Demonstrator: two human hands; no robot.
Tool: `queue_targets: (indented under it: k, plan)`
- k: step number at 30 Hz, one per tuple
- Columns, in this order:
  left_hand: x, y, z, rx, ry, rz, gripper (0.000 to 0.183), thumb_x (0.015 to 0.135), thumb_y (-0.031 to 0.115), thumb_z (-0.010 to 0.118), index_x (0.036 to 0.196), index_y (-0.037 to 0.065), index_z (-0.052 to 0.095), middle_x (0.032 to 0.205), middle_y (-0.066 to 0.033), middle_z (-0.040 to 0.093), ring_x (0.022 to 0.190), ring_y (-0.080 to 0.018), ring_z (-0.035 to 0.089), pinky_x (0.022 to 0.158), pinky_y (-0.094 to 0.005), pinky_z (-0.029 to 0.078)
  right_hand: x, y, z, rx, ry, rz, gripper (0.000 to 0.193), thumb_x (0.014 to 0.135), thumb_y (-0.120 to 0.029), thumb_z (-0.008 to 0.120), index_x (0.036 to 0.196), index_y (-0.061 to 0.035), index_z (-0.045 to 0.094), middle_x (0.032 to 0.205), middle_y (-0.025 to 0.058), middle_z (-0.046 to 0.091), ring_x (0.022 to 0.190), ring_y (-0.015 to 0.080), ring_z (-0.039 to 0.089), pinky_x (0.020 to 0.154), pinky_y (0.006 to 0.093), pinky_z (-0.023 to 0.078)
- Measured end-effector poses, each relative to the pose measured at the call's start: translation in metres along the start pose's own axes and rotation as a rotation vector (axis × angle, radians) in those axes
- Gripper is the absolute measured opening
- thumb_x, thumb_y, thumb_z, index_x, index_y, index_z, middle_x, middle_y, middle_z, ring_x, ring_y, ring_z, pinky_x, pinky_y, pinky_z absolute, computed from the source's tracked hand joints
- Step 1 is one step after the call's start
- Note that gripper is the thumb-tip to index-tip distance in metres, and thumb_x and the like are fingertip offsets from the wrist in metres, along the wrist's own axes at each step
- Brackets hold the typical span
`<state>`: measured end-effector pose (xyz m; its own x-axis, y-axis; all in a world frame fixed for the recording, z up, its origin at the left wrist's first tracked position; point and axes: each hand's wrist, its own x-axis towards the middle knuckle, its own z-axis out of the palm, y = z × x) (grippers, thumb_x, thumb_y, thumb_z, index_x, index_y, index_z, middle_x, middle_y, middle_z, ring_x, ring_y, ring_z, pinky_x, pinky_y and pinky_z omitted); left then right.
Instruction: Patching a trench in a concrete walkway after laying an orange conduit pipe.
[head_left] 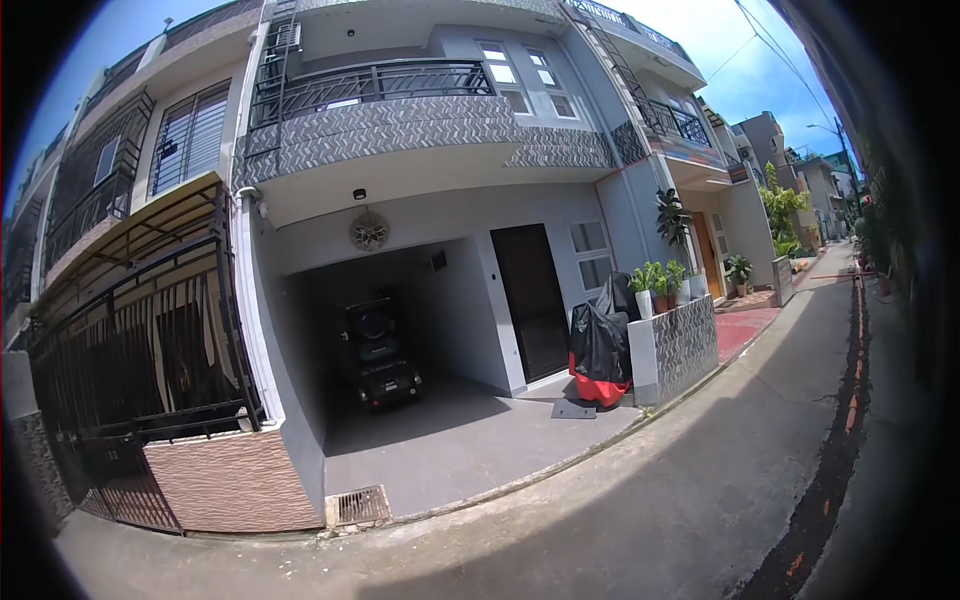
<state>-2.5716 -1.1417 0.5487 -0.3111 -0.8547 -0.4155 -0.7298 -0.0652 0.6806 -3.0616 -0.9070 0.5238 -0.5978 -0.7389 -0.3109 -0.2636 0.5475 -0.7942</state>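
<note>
Neither hand was in view, so grip couldn't be told; the camera faced a grey house where a dark vehicle (380, 355) sat back in the shaded carport, a covered motorbike (600, 345) tucked against the low wall (685, 345), off the street.

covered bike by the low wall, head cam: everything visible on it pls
The covered bike stands upright at the open carport's right edge, wrapped in a black, loosely creased cover that looks like thin fabric or plastic; a red part shows along the bottom. Its right side stands against a low grey patterned wall topped with potted plants. A dark mat lies just before it. Neither hand is in view.
</note>
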Motion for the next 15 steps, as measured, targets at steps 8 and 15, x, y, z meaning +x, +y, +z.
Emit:
queue_targets:
  k: [8, 15]
  plan:
    - [0.087, 0.068, -0.067, -0.106, 0.17, 0.064, 0.054, 0.084, 0.055, 0.05, 0.087, 0.003, 0.065, 0.071, -0.0114, 0.064, 0.068, -0.0192, 0.064, 0.066, -0.0348, 0.052, 0.16, -0.104, -0.005, -0.062, 0.049, -0.189, 0.048, 0.084, -0.034, 0.053, 0.117, 0.0002, 0.05, 0.093, 0.0184, 0.061, 0.08, 0.028, 0.06, 0.068, 0.041, 0.051]
    - [0.079, 0.062, -0.03, -0.103, 0.186, -0.018, 0.054, 0.083, 0.054, 0.052, 0.09, 0.003, 0.065, 0.073, -0.0117, 0.064, 0.071, -0.0196, 0.064, 0.068, -0.0354, 0.052, 0.21, -0.067, -0.007, -0.145, 0.042, -0.158, 0.05, 0.085, -0.038, 0.052, 0.119, -0.0008, 0.05, 0.098, 0.0203, 0.06, 0.087, 0.0287, 0.059, 0.072, 0.0415, 0.051]
